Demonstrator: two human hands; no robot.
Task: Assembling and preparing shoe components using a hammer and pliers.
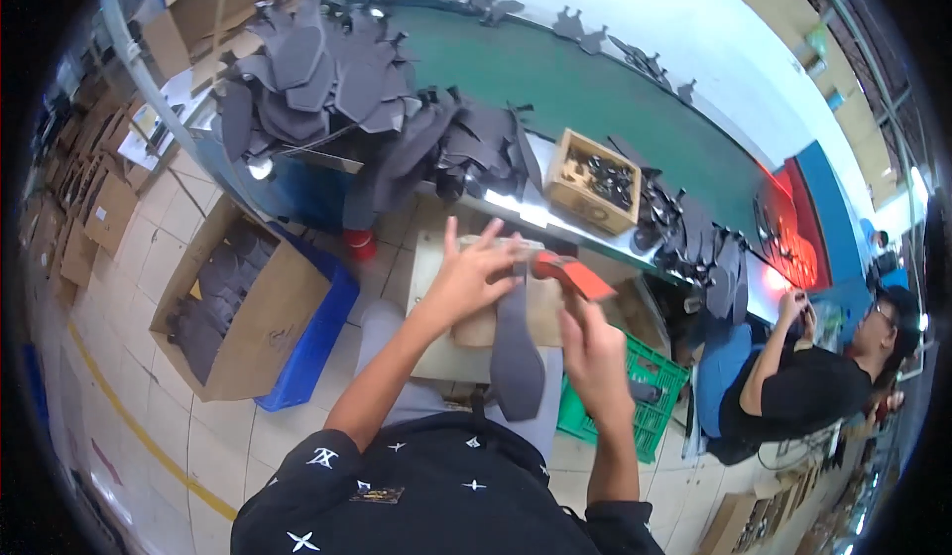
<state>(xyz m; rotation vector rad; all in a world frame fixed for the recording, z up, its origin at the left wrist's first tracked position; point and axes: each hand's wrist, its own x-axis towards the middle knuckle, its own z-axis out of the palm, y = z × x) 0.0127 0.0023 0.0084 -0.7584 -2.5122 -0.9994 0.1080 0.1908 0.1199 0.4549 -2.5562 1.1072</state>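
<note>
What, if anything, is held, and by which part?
Right hand: orange tool, by part below its head; blurred. Left hand: at narrow end of grey piece; hold unclear.

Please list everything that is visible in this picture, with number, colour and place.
Sole-shaped piece: one, dark grey, over the work surface's near edge
Work surface: one, cream, below the hands
Piled pieces: many, grey, bench left
Wooden box: one, tan, bench middle, small black parts inside
Belt: one, green, behind
Machine housing: one, blue, belt's right end
Cardboard box: one, brown, floor left
Bin: one, blue, beside it
Crate: one, green, right
Co-worker: one, black shirt, right
Hammer-like tool: one, orange-red, in right hand
Left hand: one, bare, spread near the sole-shaped piece's top
Right hand: one, bare, right
</note>
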